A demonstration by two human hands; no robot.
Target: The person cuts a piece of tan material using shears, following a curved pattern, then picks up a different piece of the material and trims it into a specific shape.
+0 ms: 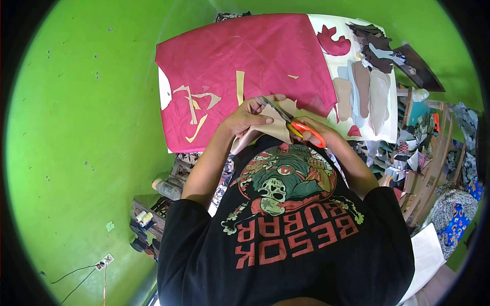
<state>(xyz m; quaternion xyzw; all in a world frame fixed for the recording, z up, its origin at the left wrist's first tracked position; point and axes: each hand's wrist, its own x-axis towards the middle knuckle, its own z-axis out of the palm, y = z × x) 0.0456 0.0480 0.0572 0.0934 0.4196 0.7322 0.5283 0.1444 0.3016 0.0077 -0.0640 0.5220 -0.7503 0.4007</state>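
Observation:
My left hand [249, 118] grips a piece of tan sheet material [278, 126] in front of my chest, thumb on top of it. In my right hand [312, 131] are scissors [307, 133] with orange and yellow handles, fingers through the loops. The scissor blades are apart and lie across the tan sheet, pointing up and left toward my left fingers. Beneath both hands a large dark red sheet [245, 48] is spread on the table. Narrow tan offcuts [193, 104] and a yellowish strip [240, 86] lie on it to the left of my hands.
On the white tabletop [343, 69] at right lie several sole-shaped pieces [361, 89] in tan, grey and brown. Dark scraps [375, 48] and a red cut piece [334, 42] sit farther back. A wooden rack [434, 158] with fabric scraps stands right; a green wall [87, 127] is left.

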